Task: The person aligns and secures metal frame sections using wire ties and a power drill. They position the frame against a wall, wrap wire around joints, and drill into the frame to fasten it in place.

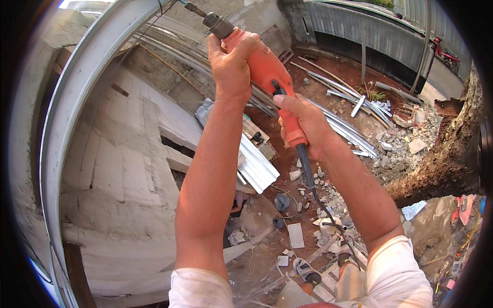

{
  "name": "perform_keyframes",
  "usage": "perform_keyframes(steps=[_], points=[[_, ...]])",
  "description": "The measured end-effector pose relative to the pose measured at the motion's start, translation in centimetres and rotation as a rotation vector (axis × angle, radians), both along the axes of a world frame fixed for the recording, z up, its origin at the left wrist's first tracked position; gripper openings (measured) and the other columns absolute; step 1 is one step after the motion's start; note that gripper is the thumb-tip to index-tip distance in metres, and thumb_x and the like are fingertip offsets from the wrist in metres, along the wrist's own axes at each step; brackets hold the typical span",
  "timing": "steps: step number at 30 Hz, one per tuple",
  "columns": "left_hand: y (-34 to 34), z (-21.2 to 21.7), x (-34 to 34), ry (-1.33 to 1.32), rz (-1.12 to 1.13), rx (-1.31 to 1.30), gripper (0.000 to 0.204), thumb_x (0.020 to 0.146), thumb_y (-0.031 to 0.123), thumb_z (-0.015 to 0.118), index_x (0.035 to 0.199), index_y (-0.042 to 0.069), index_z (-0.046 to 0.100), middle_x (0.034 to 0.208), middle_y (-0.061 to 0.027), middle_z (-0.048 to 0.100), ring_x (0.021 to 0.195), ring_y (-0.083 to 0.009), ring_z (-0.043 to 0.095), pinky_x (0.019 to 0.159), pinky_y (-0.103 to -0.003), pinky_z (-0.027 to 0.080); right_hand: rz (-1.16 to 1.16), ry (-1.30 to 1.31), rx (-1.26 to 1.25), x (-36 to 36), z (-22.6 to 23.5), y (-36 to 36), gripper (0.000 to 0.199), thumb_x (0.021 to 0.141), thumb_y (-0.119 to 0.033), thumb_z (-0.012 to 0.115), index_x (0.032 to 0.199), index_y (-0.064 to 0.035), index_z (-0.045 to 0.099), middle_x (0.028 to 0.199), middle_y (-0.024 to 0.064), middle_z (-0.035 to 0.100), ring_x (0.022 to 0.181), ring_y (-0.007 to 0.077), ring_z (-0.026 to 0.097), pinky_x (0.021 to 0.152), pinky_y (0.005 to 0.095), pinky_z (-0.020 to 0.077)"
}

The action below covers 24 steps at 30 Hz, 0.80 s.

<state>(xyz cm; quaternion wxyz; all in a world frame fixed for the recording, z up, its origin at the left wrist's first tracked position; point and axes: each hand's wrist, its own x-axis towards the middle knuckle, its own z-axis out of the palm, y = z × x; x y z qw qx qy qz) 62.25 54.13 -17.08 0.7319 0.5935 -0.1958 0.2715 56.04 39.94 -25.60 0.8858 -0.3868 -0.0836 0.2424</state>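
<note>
A red power drill (269,66) with a dark chuck (218,24) is held up in front of me, pointing to the upper left. My left hand (233,66) is wrapped around the front of its body, just behind the chuck. At the rear handle, by the black trigger, my right hand (308,120) grips it closed. The drill's bit (192,7) reaches toward the picture's top edge, near a pale metal beam (67,87); whether it touches anything cannot be seen. A black cord (310,177) hangs from the handle down past my right forearm.
Far below lie corrugated metal sheet (254,164), long metal profiles (344,128) and rubble (390,159). A rough block wall (123,169) stands on the left. A thick tree trunk (436,169) slants in from the right. My shoes (306,269) show at the bottom.
</note>
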Motion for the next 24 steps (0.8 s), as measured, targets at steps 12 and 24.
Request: perform_keyframes(steps=[12, 24], points=[[-0.7, 0.7, -1.1, 0.048, 0.077, 0.016, 0.041, 0.079, 0.003, 0.075, 0.109, 0.005, 0.048, 0.091, -0.0075, 0.059, 0.076, -0.0178, 0.063, 0.069, -0.034, 0.054, 0.109, 0.093, 0.023, 0.3, -0.4, 0.2, 0.053, 0.086, -0.032, 0.075, 0.123, -0.0078, 0.046, 0.089, 0.0023, 0.048, 0.060, 0.0083, 0.055, 0.048, 0.0240, 0.0518], [-1.4, -0.8, -1.0, 0.172, 0.362, 0.100, 0.054, 0.074, 0.004, 0.078, 0.119, 0.004, 0.049, 0.100, -0.0059, 0.061, 0.091, -0.0153, 0.062, 0.081, -0.033, 0.054, 0.108, 0.069, -0.104, 0.4, 0.2, 0.3, 0.039, 0.088, -0.036, 0.068, 0.112, -0.0120, 0.048, 0.079, 0.0037, 0.061, 0.057, 0.0133, 0.060, 0.048, 0.0271, 0.0514]])
